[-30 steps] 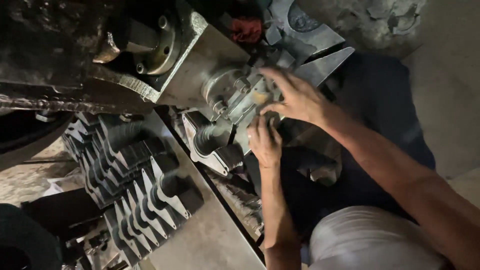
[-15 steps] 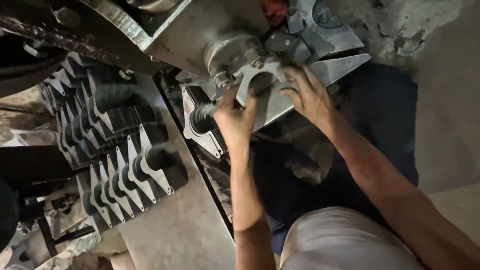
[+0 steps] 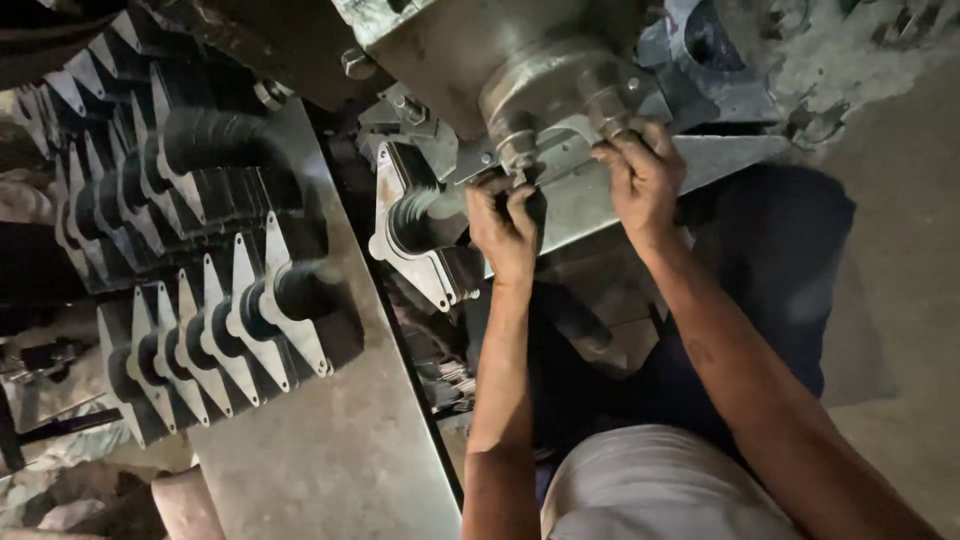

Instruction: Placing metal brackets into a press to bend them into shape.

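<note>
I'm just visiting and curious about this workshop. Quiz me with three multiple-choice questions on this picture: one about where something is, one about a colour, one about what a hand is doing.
1. Where do the rows of flanged metal parts lie?
A. on the metal sheet, left of the arms
B. on the person's lap
C. on top of the machine

2. What colour is the cloth over the person's knee?
A. red
B. light grey
C. green

3. What is the left hand doing?
A. resting flat on the sheet
B. hanging free
C. gripping a part under the machine's round housing

Answers:
1 A, the stacked parts stand in rows on the sheet.
2 B, the cloth at the bottom edge is pale grey.
3 C, its fingers are curled shut at the machine, as are those of the right hand beside it.
</note>
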